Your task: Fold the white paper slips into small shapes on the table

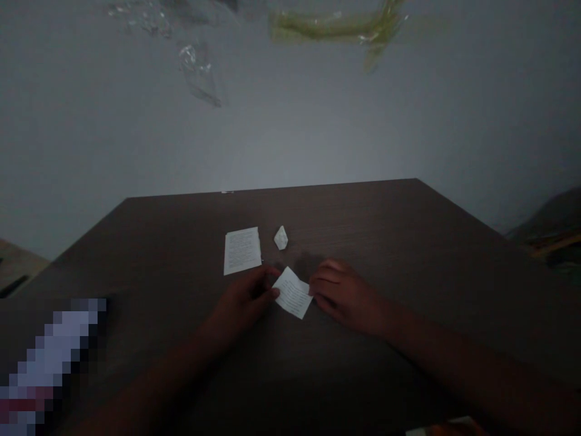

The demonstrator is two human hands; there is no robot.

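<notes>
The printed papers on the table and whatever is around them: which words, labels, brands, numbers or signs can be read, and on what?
No text can be read here.
Small sheet between the left hand and right hand: lines of print, too small to read.
Larger sheet: rows of print, too small and blurred.
Folded paper: no legible marks.
Pixelated object: nothing readable.

near sheet (294,294): matt paper | far sheet (242,250): matt paper | wad (281,238): creased paper | surface (363,224): wood-grain, matt | wall (318,127): matt | tape (327,28): glossy plastic
</notes>
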